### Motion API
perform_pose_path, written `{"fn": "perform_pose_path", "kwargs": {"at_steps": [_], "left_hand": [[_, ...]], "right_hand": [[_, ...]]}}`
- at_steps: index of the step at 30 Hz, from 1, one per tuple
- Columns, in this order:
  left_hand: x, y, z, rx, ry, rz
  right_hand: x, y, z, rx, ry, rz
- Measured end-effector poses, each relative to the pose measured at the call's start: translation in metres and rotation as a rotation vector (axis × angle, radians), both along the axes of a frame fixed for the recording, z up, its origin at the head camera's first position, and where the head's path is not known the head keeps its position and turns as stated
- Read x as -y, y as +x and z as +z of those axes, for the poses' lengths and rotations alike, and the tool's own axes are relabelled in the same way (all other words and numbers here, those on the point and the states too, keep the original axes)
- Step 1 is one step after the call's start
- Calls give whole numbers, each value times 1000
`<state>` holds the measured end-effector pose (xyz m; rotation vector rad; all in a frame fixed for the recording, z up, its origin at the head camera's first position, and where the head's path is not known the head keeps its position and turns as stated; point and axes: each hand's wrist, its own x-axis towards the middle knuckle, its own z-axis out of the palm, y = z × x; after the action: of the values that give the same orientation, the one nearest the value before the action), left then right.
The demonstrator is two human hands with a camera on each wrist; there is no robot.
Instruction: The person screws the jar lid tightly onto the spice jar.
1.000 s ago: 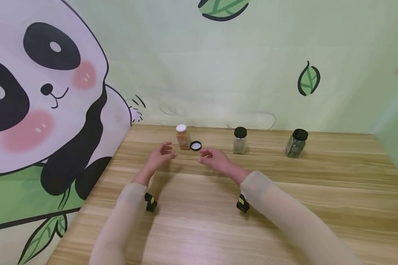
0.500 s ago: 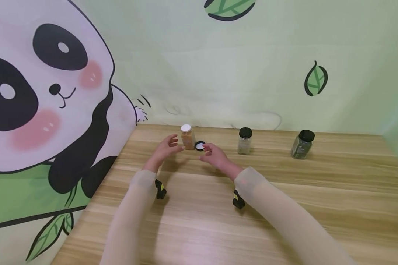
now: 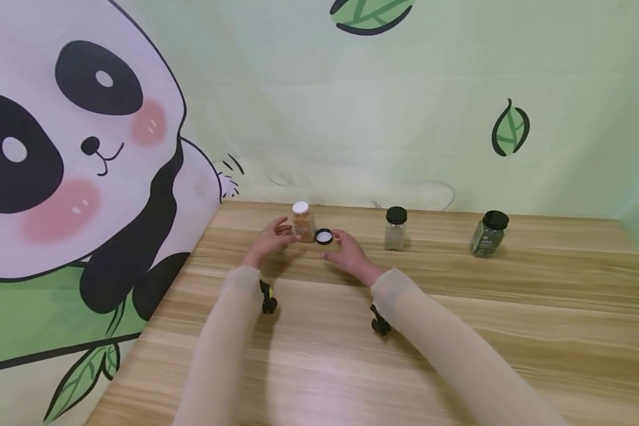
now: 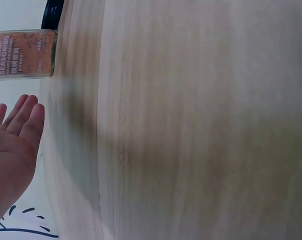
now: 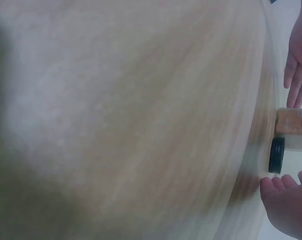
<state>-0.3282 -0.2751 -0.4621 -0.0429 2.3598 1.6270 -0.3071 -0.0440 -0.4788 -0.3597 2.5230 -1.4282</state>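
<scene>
An orange seasoning jar (image 3: 303, 226) with a white top stands at the back left of the table. Right beside it lies a loose black lid (image 3: 323, 236), its white inner side showing. My left hand (image 3: 270, 239) is at the jar's left with fingers extended; in the left wrist view a gap separates most of these fingers (image 4: 25, 117) from the jar (image 4: 22, 53). On the other side, my right hand (image 3: 347, 251) hovers close to the lid, fingers slightly bent. The right wrist view has its fingertips just short of the lid (image 5: 276, 155). Neither hand holds anything.
Farther right stand two more jars with black lids, one with pale contents (image 3: 395, 229) and one dark (image 3: 490, 234). A wall with panda and leaf drawings rises behind the wooden table (image 3: 319, 355). Small black devices (image 3: 380, 321) hang under the wrists.
Both hands have moved inward and forward, the left nearer the jar and the right nearer the lid. The head view has shifted slightly. The jars and lid have stayed in place.
</scene>
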Motion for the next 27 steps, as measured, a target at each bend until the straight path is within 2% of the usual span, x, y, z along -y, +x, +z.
{"fn": "perform_pose_path", "kwargs": {"at_steps": [7, 12, 18, 21, 24, 27], "left_hand": [[-8, -9, -4, -4, -29, -27], [-14, -14, -8, -16, -22, -20], [-19, -16, -3, -45, -102, -29], [-22, -17, -2, -42, -108, -46], [-22, -19, -5, -38, -104, -53], [-17, -26, -14, -52, -64, -50]], "right_hand": [[4, -4, 0, -10, 29, -11], [4, -6, -1, 7, 13, -32], [4, -14, -4, -32, 34, -41], [4, -18, -6, -35, 39, -43], [6, -22, -8, -12, 46, -42], [7, -25, -8, -27, 97, -30]]}}
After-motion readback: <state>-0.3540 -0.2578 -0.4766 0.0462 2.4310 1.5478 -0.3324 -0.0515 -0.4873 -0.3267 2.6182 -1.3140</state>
